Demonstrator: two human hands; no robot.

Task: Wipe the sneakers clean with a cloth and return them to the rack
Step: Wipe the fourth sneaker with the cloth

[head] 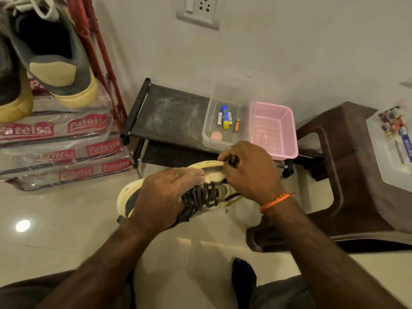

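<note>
Fingers (196, 172) of the left hand (165, 192) lie curled over the laces of a sneaker (214, 190) held low above the floor tiles (66, 219), just before the black shoe rack (169, 112). The right hand (247, 172) pinches something dark at the sole edge; lace or cloth, I cannot tell. Wiping seems underway; next calls for turning the shoe, then shelving it.

Warm, dim indoor light falls from above me, glaring in a round spot on the glossy cream floor tiles (23, 225), with wide-angle bending and softness at the edges.
</note>
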